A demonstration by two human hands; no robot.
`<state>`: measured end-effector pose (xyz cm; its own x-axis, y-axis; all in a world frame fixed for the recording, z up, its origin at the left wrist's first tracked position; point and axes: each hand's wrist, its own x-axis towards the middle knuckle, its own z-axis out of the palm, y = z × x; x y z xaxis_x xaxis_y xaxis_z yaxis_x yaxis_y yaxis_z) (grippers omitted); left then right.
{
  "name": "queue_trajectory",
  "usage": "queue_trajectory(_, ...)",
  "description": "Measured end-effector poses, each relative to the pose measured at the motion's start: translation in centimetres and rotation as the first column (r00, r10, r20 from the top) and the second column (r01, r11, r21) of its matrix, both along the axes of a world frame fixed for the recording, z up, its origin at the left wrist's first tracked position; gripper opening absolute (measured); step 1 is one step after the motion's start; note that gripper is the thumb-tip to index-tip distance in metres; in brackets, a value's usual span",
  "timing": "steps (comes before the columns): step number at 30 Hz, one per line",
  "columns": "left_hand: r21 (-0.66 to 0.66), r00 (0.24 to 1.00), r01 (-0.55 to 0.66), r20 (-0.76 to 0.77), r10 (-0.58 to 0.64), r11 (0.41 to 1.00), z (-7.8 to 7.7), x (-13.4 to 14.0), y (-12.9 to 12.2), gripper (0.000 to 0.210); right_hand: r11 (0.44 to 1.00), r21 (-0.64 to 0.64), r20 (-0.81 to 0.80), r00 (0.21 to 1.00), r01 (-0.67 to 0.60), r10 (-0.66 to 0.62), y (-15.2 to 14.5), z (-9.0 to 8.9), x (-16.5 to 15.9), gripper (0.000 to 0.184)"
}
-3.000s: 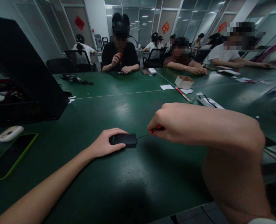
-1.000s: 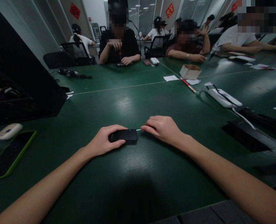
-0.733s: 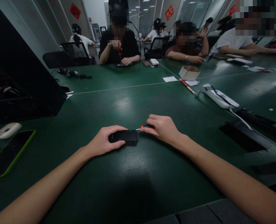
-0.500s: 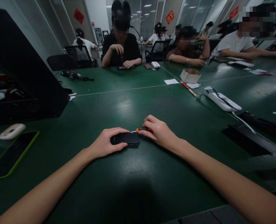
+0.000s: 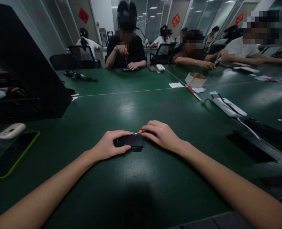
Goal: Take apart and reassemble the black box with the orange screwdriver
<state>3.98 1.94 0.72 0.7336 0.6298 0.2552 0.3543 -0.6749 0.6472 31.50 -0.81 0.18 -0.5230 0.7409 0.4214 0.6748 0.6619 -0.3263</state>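
Observation:
A small flat black box-shaped device (image 5: 134,141) lies on the green table (image 5: 141,111). My left hand (image 5: 109,144) grips it from the left, fingers along the far side and thumb along the near side. My right hand (image 5: 162,135) is closed round the dark and orange handle of a screwdriver (image 5: 141,131). The thin metal shaft points left and its tip meets the device's far edge, close to my left fingertips. Whether the tip is wedged into a seam is too small to tell.
At left are a green-edged phone (image 5: 13,156), a cream oval case (image 5: 11,131) and a large black box (image 5: 31,79). To the right lie a white power strip (image 5: 229,106) and black flat pieces (image 5: 250,146). A small open box (image 5: 195,79) sits farther back. Co-workers sit across the table.
My right hand has shifted slightly left and flattened, with its fingers lower over the screwdriver handle. The device's near right edge shows a slightly wider gap. The camera view has tilted a little.

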Motion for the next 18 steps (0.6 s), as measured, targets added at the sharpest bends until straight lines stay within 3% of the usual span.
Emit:
queue_trajectory(10, 0.025, 1.0, 0.012, 0.012, -0.013, 1.0, 0.0, -0.1, -0.1, 0.045, 0.978, 0.21, 0.059, 0.998, -0.01, -0.002, 0.3, -1.0, -0.1, 0.032)
queue_trajectory(18, 0.025, 0.999, 0.023, 0.022, -0.023, 0.999, -0.2, -0.1, 0.0, 0.044, 0.982, 0.186, -0.014, 0.999, -0.045, 0.048, 0.2, -1.3, -0.3, 0.032)
